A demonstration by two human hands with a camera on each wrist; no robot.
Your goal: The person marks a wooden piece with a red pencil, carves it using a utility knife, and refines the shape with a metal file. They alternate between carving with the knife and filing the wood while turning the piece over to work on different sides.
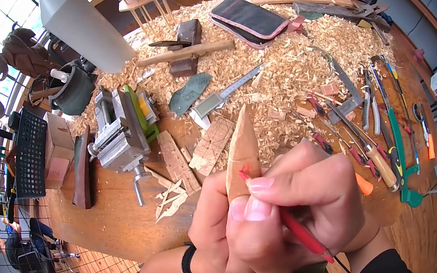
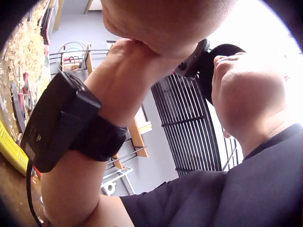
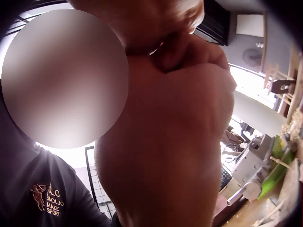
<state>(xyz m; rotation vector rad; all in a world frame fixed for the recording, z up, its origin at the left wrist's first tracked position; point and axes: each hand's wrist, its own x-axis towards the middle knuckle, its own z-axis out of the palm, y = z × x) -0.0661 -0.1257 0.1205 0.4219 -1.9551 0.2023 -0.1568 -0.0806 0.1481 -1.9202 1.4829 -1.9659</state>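
Observation:
In the head view, my left hand grips a pointed, carved piece of light wood upright, its fingers behind and its thumb low on the front. A pencilled line crosses the wood, and small red marks show beneath it. My right hand pinches a red pencil between thumb and index finger, the red tip right at those marks. The two thumbs lie side by side at the wood's lower end, which the hands hide. Neither wrist view shows the wood; there the hands' undersides and a forearm fill much of the picture.
Wood shavings cover much of the bench. A small vise, calipers, a mallet and a black case lie beyond the hands. Pliers, a green-handled tool and chisels are at right.

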